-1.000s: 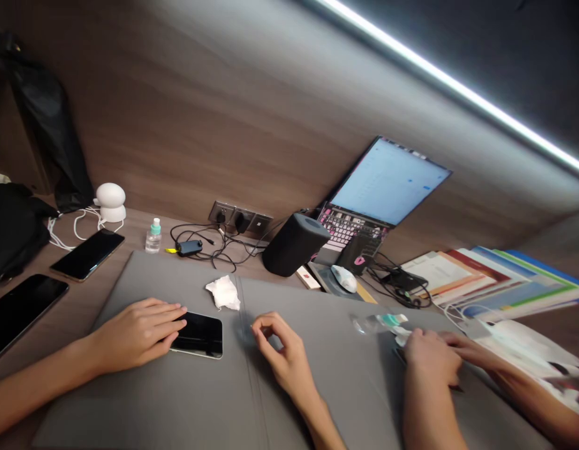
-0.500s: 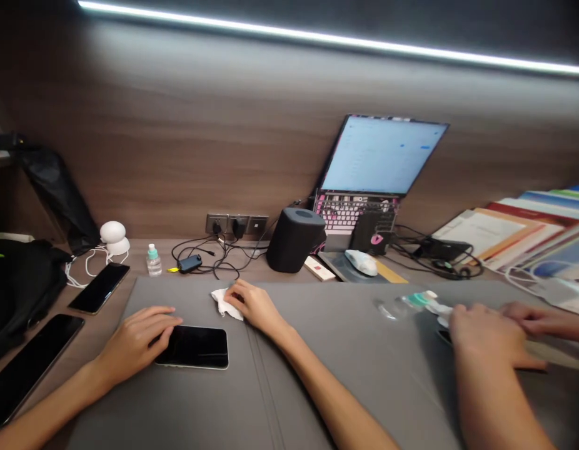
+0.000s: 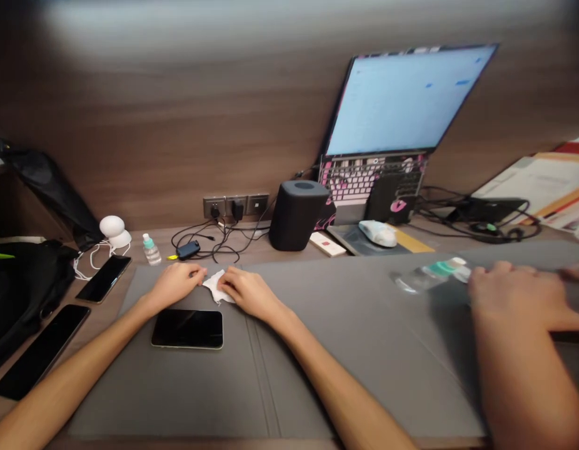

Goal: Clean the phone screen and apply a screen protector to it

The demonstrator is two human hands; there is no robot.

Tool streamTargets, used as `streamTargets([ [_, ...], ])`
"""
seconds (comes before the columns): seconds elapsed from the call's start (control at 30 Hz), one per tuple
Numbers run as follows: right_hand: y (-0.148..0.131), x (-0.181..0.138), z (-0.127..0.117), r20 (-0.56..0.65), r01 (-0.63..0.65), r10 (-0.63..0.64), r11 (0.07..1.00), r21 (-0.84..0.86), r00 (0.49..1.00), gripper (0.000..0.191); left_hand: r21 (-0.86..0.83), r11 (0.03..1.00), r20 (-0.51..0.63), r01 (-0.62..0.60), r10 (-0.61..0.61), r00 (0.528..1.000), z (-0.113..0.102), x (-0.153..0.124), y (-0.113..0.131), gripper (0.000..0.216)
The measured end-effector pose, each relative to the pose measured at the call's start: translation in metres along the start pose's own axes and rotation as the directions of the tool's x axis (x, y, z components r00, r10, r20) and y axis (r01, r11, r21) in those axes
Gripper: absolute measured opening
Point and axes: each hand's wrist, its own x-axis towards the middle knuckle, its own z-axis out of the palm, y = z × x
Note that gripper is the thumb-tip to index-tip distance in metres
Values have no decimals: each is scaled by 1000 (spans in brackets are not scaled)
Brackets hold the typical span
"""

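A crumpled white tissue (image 3: 216,289) lies near the back of the grey desk mat. My right hand (image 3: 252,292) has its fingers closed on the tissue's right side. At the tissue's left edge is my left hand (image 3: 174,284), its fingers curled together; whether anything is between them is hidden. In front of both hands a smartphone (image 3: 187,329) with a dark screen and a pale rim lies flat on the mat, untouched.
Two more dark phones (image 3: 42,351) lie at left beside a black bag (image 3: 27,294). Behind the mat stand a small bottle (image 3: 151,250), tangled cables, a black speaker (image 3: 296,215) and a laptop (image 3: 402,106). At right, another person's hands (image 3: 517,297) work near a clear bottle (image 3: 427,275).
My left hand has left the phone and moved up and right to the tissue. My right hand stays on the tissue. The view has tilted down, with the laptop appearing larger.
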Motion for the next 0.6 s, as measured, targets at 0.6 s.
streamTargets([
  [0.6, 10, -1, 5, 1, -175, 175, 982, 73, 985, 8, -182, 983, 185, 8, 26, 982, 30, 11, 0, 35],
])
